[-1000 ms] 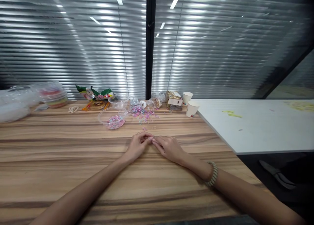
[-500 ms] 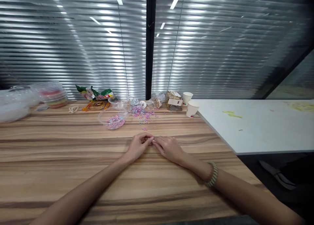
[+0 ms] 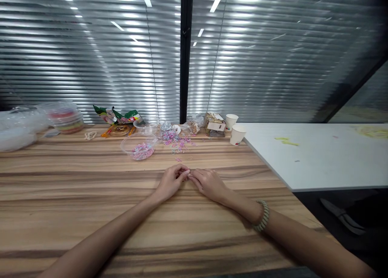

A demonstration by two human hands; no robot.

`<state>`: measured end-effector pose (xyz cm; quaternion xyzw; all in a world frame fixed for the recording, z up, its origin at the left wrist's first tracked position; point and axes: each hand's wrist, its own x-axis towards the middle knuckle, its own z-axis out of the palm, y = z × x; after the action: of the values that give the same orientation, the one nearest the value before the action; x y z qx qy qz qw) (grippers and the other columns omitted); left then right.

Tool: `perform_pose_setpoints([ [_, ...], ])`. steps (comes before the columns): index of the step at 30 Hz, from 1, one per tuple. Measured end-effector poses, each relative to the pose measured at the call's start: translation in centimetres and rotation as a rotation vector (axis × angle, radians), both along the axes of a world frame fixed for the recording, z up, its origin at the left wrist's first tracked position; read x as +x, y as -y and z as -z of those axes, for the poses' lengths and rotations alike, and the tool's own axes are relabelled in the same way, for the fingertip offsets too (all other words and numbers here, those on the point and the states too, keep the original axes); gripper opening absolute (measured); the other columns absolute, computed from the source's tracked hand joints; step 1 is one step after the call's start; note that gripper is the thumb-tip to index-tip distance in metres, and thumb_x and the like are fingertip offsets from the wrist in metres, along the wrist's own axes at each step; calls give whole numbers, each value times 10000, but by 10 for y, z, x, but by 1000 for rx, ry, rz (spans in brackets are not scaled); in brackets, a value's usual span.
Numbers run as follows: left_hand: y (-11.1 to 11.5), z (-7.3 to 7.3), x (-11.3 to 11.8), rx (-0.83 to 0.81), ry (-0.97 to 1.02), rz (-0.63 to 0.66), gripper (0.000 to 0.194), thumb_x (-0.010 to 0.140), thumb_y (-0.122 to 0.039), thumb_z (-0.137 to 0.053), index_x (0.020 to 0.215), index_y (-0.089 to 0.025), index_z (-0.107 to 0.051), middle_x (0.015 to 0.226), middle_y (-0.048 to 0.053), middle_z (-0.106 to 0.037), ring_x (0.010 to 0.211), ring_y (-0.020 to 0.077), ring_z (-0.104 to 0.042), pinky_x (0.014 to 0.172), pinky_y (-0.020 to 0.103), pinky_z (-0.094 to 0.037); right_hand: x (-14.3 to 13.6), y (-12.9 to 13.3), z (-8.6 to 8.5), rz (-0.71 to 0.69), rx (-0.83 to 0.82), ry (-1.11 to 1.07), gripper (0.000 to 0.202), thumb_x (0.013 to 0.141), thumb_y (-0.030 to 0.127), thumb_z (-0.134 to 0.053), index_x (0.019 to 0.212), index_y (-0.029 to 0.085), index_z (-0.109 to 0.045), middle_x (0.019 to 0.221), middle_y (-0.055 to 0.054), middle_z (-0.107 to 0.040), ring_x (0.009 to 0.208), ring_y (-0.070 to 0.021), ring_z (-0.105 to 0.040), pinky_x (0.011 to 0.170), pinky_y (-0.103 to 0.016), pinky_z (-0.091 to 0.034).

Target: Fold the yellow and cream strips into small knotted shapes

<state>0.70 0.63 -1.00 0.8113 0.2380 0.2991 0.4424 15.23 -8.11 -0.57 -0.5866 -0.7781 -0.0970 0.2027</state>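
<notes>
At the middle of the wood-grain table (image 3: 136, 229), my left hand (image 3: 172, 181) and my right hand (image 3: 209, 184) meet at the fingertips. The thumb and fingers of my left hand are pinched together. Those of my right hand press together from the other side, and whatever lies between them is too small to make out. A green braided band (image 3: 263, 216) circles my right wrist. Beyond my hands lie small pink, purple and blue clip-like pieces (image 3: 180, 145), loose on the wood. More of them fill the bottom of a clear round tub (image 3: 126, 143).
Along the blinds stand stacked clear tubs (image 3: 65, 118), a green snack bag (image 3: 121, 117), a small box (image 3: 216, 126) and white paper cups (image 3: 237, 135). Plastic bags (image 3: 18, 128) lie far left. On the adjoining white table (image 3: 318, 164) are yellow strips (image 3: 286, 141). A person's shoe (image 3: 342, 216) shows below it.
Hardly anything differs. Both hands keep the same place and pinch, with only a very slight shift at the fingertips.
</notes>
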Motion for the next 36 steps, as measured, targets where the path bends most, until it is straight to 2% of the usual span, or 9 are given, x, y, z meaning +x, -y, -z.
perform_pose_setpoints([
  [9, 2, -5, -1, 73, -37, -9, 229, 810, -343, -446, 815, -155, -577, 737, 40, -612, 699, 143, -550, 649, 239, -423, 0, 1, 0, 1, 12, 2, 208, 892, 235, -361, 939, 170, -552, 856, -41, -640, 728, -156, -587, 621, -244, -395],
  [16, 3, -7, -1, 79, -62, -13, 242, 817, -352, -431, 799, -155, -570, 709, 30, -601, 666, 132, -533, 618, 226, -408, 0, -1, 1, -6, 3, -13, 219, 894, 243, -357, 964, 170, -551, 901, -54, -639, 767, -156, -588, 669, -251, -407],
  [24, 5, -8, 0, 64, -48, 5, 255, 811, -362, -435, 805, -149, -576, 772, 48, -611, 730, 149, -549, 668, 245, -425, 0, 1, 0, -6, -16, -21, 209, 887, 226, -367, 958, 161, -553, 878, -61, -637, 766, -159, -589, 669, -255, -413],
  [36, 6, -8, -1, 89, -50, -9, 240, 813, -337, -435, 808, -151, -587, 766, 50, -617, 720, 150, -556, 676, 254, -436, 0, 1, -2, -10, -17, -19, 204, 881, 218, -377, 960, 161, -556, 895, -60, -637, 764, -160, -587, 664, -254, -408],
])
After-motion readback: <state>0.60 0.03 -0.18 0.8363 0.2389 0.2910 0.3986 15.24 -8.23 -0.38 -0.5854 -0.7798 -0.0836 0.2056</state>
